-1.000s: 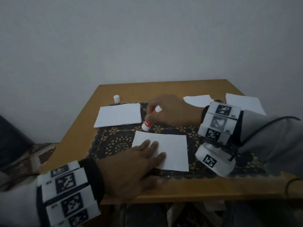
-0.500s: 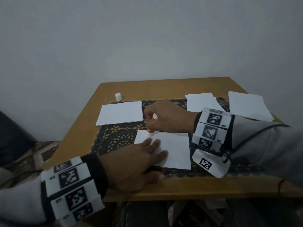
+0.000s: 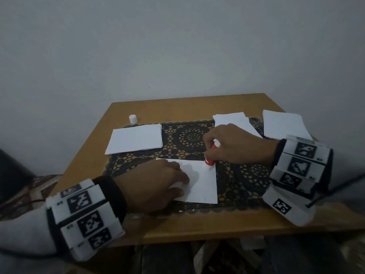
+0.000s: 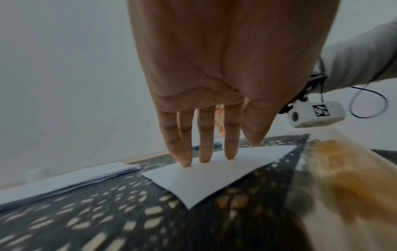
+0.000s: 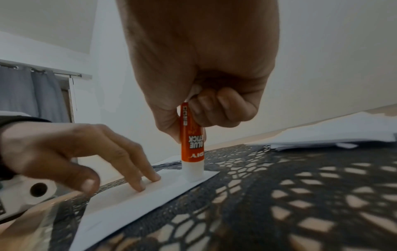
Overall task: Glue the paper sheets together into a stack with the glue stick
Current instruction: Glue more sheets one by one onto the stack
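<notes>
A single white paper sheet lies on the black lace mat near the table's front. My left hand presses it flat with straight fingers on its left part. My right hand grips an orange and white glue stick upright, tip down on the sheet's far right corner. A stack of white sheets sits at the mat's far left.
The glue stick's white cap stands on the wooden table behind the left stack. More loose sheets and another sheet lie at the far right. The black lace mat covers the table's middle. A wall rises behind.
My right hand has moved the glue stick rightward along the sheet's far edge, from its left corner to its right corner. The left hand has kept pressing the sheet.
</notes>
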Demonstrator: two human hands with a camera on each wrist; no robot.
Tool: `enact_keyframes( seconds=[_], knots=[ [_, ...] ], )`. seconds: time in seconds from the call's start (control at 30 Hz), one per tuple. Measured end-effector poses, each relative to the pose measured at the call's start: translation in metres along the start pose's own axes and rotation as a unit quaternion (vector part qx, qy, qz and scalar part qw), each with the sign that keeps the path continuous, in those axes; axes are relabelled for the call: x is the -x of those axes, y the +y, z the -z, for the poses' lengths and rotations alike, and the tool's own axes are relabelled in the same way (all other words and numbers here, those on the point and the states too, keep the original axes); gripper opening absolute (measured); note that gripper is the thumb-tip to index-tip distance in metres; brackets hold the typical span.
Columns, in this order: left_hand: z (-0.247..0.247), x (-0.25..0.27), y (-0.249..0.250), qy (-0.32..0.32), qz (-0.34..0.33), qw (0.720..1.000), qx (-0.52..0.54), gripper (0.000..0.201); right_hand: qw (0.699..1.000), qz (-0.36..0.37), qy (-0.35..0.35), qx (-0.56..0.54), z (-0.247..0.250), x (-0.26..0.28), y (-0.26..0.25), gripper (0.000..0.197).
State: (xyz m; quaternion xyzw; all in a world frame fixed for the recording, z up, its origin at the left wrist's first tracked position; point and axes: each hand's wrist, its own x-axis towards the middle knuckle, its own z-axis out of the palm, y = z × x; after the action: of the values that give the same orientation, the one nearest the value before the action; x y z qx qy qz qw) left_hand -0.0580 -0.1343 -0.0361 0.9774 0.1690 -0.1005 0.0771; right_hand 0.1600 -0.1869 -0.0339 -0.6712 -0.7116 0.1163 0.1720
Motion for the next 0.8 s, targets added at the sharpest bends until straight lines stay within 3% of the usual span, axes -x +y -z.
enact_keyframes(
  seconds=[0.1,0.27,0.8],
  knots=[
    [0.006,-0.016,-0.004,0.003,0.018,1.000,0.013,0.039,1.000,-0.017,0.002,-0.011,0.003,0.005,0.006,0.019],
    [0.009,-0.038,-0.014,-0.029,0.063,0.998,0.012,0.073,0.999,-0.041,-0.001,-0.025,0.006,0.004,0.010,0.021],
    [0.018,-0.055,-0.027,-0.079,0.097,0.990,0.061,0.075,0.991,-0.092,0.072,-0.062,0.029,0.004,0.023,0.024]
  ],
)
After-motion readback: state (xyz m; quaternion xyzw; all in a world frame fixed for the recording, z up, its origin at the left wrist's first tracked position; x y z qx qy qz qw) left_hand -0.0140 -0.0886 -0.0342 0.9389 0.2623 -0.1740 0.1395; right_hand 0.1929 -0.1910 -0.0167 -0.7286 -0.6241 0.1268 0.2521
